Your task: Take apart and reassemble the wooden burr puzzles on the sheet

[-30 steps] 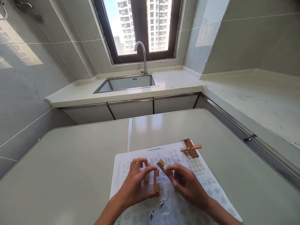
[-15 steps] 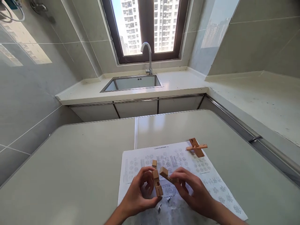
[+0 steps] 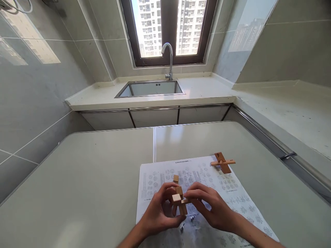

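My left hand [image 3: 160, 213] is closed around a notched wooden puzzle piece [image 3: 183, 209], which it holds upright between thumb and fingers above the printed sheet. My right hand [image 3: 210, 208] pinches a second notched wooden piece [image 3: 177, 199]. That piece lies across the first at its notch, with its square end poking out on the left. Whether the two are seated together I cannot tell. Just beyond my left fingertips shows another small wooden block [image 3: 176, 178]; its link to the held piece is unclear. The printed sheet [image 3: 155, 172] carries rows of small diagrams.
On the sheet's far right corner rests a brown wooden plate [image 3: 224, 168] with a rod across it. Small dark and silvery bits [image 3: 182, 228] show on the sheet near my hands. Past the pale table [image 3: 111, 172] are a counter [image 3: 201, 90], a sink [image 3: 152, 95] and a faucet [image 3: 170, 62].
My right hand has moved left, bringing its wooden piece from beside the left-hand piece to across it. The whole view has shifted slightly.
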A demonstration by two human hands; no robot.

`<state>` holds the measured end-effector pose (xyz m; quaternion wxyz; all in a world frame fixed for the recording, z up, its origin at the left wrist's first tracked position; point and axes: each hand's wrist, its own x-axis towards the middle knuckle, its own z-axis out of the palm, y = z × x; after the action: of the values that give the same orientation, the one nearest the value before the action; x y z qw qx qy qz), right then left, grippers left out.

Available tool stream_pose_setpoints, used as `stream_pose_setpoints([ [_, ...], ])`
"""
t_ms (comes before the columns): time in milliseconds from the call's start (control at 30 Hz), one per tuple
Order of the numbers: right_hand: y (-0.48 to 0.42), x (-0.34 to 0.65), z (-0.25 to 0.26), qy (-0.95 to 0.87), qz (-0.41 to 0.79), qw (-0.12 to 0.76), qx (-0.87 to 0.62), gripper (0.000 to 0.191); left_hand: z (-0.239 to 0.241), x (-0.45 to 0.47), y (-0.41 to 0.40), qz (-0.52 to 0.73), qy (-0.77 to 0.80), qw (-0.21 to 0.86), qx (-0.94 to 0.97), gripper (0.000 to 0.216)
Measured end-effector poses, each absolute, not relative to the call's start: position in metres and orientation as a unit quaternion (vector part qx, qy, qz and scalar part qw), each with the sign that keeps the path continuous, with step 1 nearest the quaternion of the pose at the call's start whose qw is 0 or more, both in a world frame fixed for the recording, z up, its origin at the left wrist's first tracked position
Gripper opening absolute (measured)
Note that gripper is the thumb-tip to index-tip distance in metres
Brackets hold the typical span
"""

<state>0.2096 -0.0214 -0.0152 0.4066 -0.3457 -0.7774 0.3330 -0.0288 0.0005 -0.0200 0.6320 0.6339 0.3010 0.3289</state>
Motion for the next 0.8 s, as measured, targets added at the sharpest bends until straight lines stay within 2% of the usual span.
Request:
stream_pose_setpoints([
  [333, -0.030, 0.208, -0.038, -0.739, 0.339, 0.436, -0.386, 0.019, -0.010, -0.024, 0.001, 0.320, 0.281, 0.620, 0.659, 0.062],
  [533, -0.033, 0.209, -0.046, -0.727, 0.333, 0.451, -0.396, 0.015, -0.007, -0.023, 0.001, 0.315, 0.297, 0.575, 0.694, 0.062],
  [800, -0.035, 0.208, -0.055, -0.708, 0.343, 0.454, -0.418, 0.016, -0.015, -0.024, 0.000, 0.293, 0.291, 0.601, 0.684, 0.064],
])
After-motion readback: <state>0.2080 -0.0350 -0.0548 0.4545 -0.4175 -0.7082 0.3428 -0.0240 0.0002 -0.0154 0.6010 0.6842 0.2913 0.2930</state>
